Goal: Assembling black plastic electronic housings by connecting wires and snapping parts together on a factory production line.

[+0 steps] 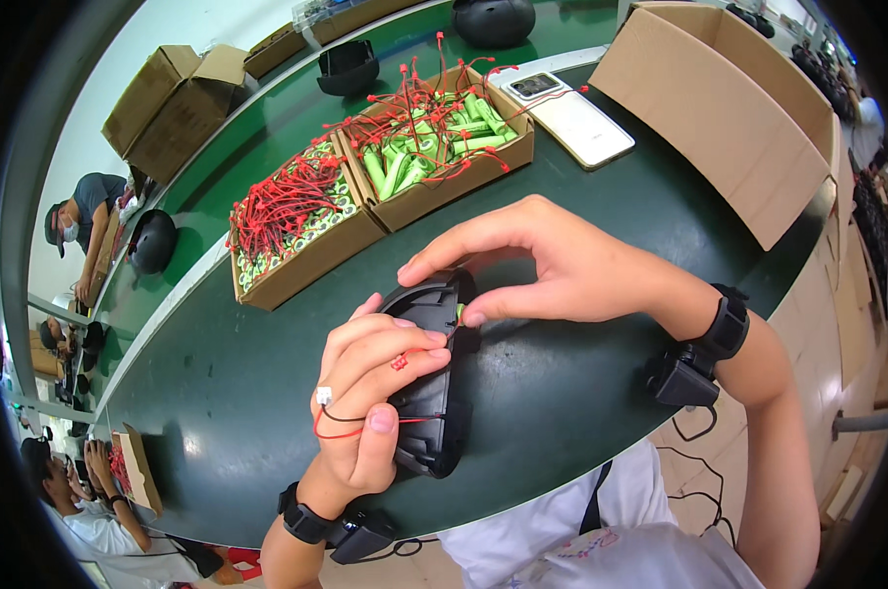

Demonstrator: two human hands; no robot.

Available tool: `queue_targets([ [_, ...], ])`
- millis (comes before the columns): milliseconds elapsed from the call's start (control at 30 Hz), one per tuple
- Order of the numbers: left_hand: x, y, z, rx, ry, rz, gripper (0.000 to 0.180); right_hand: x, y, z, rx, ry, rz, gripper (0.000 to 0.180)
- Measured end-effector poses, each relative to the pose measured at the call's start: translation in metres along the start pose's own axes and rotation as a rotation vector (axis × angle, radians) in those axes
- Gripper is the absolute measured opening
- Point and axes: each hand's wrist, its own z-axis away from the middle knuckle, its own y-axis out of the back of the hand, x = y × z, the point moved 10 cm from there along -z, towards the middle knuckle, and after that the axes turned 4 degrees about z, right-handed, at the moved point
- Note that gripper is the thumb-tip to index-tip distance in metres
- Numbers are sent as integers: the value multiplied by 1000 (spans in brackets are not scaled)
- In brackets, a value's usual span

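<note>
Bright, diffuse light glints faintly on the green table (552, 393), outer edges bending strongly

Shell (455, 398) showing matt plastic; tabletop (581, 393) smooth w/ slight sheen; phone (591, 133) v. glossy; big carton (709, 118) matt cardbd.

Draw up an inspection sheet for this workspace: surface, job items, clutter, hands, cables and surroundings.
Surface: dark green table.
Job items: black shell, in hand; two cardboard boxes of green cells with red leads.
Clutter: white phone; open carton.
Hands: left hand holds the shell; right hand has its thumb at a green piece on the shell's edge.
Cables: red and black wires with white connector by the left hand; wrist devices worn.
Surroundings: people at left.
</note>
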Motion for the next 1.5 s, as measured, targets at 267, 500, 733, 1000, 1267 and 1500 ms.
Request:
queue_targets([
  [267,-3,5,4,65,-10,-93,41,-2,2,2,41,-26,54,38],
  [500,3,5,7,118,4,-87,42,-12,2,3,55,14,211,37],
  [733,5,4,7,83,-5,-97,42,1,3,6,77,-49,-12,29],
  [1000,3,3,4,89,-11,-53,42,7,5,5,66,-53,-70,29],
  [1267,4,5,6,89,1,-13,42,-27,-2,6,72,238,345,31],
  [1500,5,-1,5,10,2,-8,41,-13,-3,7,164,162,205,24],
])
